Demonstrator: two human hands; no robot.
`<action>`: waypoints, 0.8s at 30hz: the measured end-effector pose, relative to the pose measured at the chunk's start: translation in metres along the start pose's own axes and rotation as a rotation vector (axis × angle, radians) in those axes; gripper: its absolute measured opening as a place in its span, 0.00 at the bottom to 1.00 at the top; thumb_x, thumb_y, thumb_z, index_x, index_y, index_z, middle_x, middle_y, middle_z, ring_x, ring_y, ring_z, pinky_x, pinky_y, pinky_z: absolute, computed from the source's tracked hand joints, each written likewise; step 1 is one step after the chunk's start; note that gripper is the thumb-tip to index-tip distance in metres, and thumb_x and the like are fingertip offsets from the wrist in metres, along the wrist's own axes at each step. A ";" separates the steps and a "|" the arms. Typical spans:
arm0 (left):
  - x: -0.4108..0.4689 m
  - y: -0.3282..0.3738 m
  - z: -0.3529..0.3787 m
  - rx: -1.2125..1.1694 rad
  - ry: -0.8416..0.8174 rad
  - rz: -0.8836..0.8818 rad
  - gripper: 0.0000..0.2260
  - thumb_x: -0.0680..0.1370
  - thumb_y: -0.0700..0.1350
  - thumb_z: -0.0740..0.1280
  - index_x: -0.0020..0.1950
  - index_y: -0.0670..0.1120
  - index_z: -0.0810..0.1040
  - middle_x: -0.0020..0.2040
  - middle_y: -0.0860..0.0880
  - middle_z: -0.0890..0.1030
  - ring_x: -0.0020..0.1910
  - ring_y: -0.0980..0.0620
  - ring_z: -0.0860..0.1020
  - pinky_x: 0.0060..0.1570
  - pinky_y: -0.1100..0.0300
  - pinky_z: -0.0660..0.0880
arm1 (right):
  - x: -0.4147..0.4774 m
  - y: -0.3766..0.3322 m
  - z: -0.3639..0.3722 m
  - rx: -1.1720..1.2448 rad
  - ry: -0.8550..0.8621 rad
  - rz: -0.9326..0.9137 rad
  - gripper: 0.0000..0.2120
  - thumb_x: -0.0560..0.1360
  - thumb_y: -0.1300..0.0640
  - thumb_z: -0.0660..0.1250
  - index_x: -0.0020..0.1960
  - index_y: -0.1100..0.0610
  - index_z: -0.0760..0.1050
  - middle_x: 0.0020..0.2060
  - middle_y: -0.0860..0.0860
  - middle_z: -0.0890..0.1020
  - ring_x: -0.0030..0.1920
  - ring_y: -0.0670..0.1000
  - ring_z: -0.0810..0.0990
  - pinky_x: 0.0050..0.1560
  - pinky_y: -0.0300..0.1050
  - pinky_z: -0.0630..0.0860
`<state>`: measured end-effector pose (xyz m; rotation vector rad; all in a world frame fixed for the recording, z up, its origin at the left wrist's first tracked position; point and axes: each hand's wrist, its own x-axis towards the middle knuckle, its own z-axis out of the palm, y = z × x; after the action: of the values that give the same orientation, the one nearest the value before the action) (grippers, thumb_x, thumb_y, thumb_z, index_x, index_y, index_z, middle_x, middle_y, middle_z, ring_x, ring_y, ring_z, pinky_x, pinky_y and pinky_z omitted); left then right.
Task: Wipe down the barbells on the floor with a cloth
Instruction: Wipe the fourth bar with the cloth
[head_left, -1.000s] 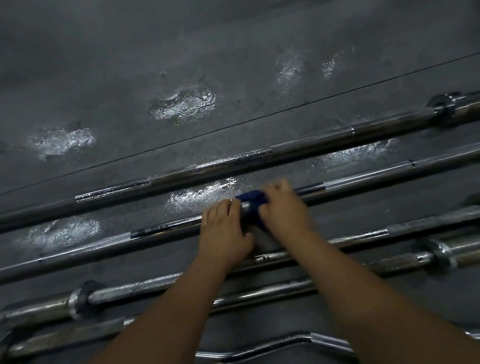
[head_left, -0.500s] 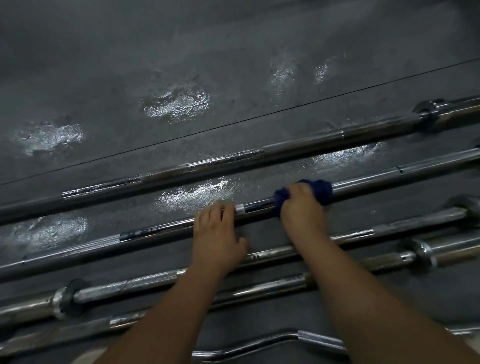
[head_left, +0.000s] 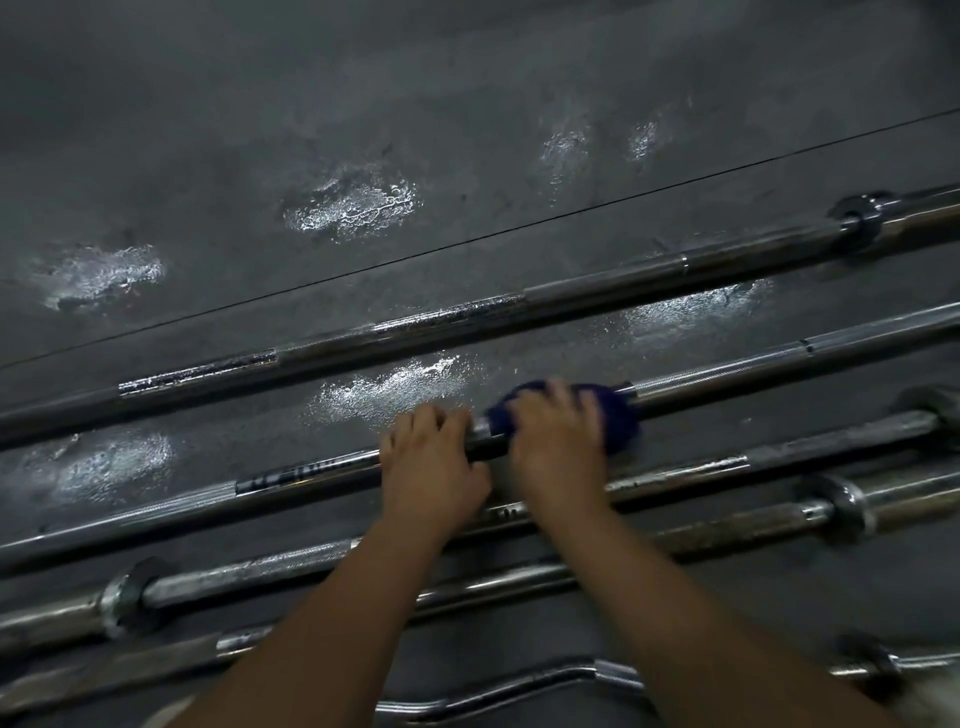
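Several steel barbells lie side by side on the dark floor, running from lower left to upper right. My right hand (head_left: 558, 441) presses a blue cloth (head_left: 615, 415) around the shaft of the second barbell from the top (head_left: 779, 366). The hand is motion-blurred. My left hand (head_left: 431, 465) grips the same shaft just to the left of the cloth, fingers curled over it. A short bare stretch of bar shows between the two hands. The far barbell (head_left: 597, 293) lies above, with a collar at its right end.
Wet shiny patches (head_left: 358, 208) dot the grey floor above and between the bars. A thin dark line (head_left: 571, 221) crosses the floor diagonally. Nearer barbells (head_left: 727, 465) with collars lie under my forearms, and a curl bar (head_left: 519, 688) sits at the bottom edge.
My right hand slid the cloth right along the shaft, then came back slightly left toward the left hand. The left hand stayed gripping the bar.
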<state>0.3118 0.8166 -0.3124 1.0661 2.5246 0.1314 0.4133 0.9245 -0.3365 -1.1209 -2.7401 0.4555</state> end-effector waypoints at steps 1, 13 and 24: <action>0.000 -0.001 0.000 -0.024 -0.008 0.004 0.24 0.68 0.55 0.61 0.63 0.51 0.74 0.60 0.48 0.73 0.61 0.45 0.70 0.62 0.51 0.65 | -0.002 -0.015 0.006 0.020 -0.061 -0.137 0.14 0.70 0.54 0.56 0.48 0.53 0.79 0.48 0.50 0.82 0.57 0.56 0.77 0.63 0.54 0.63; -0.011 -0.006 0.002 0.076 -0.093 0.102 0.29 0.72 0.53 0.65 0.72 0.50 0.64 0.65 0.49 0.73 0.64 0.46 0.70 0.66 0.53 0.61 | 0.009 0.026 -0.014 0.064 -0.200 -0.217 0.13 0.72 0.55 0.59 0.50 0.54 0.79 0.43 0.52 0.83 0.45 0.56 0.78 0.56 0.52 0.71; -0.012 -0.004 0.006 0.098 -0.067 0.108 0.30 0.69 0.54 0.65 0.71 0.49 0.65 0.65 0.48 0.73 0.64 0.45 0.70 0.68 0.50 0.61 | 0.030 0.012 -0.042 0.580 -0.290 0.188 0.10 0.79 0.63 0.61 0.57 0.55 0.78 0.50 0.52 0.82 0.49 0.50 0.78 0.51 0.43 0.70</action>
<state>0.3196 0.8049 -0.3147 1.2246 2.4357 0.0007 0.4098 0.9633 -0.3004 -1.2139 -2.4449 1.4249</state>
